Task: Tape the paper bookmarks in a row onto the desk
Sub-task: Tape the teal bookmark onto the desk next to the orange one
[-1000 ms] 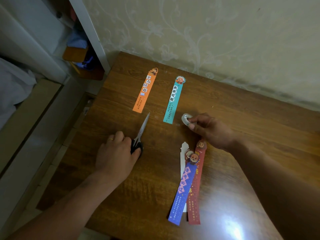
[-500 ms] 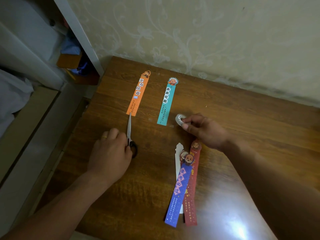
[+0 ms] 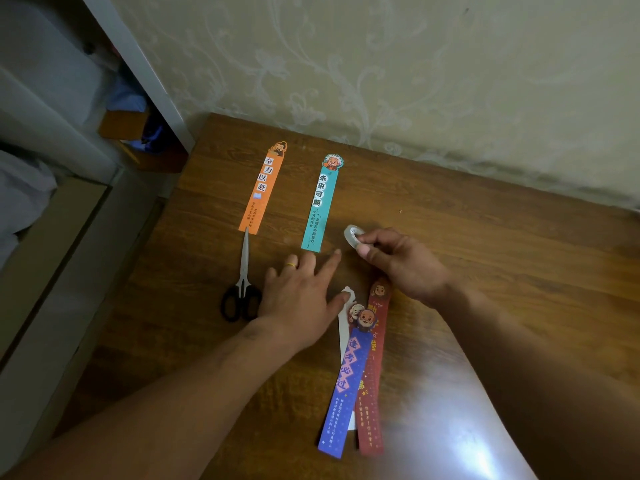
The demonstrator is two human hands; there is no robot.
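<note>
Since a moment ago the left hand [image 3: 301, 299] has let go of the scissors [image 3: 244, 271], which now lie by themselves near the desk's [image 3: 485, 237] left edge, blades pointing at the far edge and tips touching the near end of the orange bookmark [image 3: 263, 188]. That hand now holds nothing, its fingers straight and spread, the index finger reaching toward the tape roll [image 3: 351, 233]. The right hand [image 3: 405, 265] pinches the roll between thumb and fingertips, just beside the near end of the teal bookmark [image 3: 320, 206]. Orange and teal lie side by side toward the far edge, long axes running front to back; whether tape already holds them cannot be made out. The other three sit in a loose overlapping pile toward the front edge: the blue bookmark [image 3: 344, 386] on top, the red bookmark [image 3: 372, 386] to its right, a white bookmark [image 3: 344, 327] beneath. The roll lies just past the left index fingertip, so that hand looks best placed to pull the tape's free end, probably the next move.
</note>
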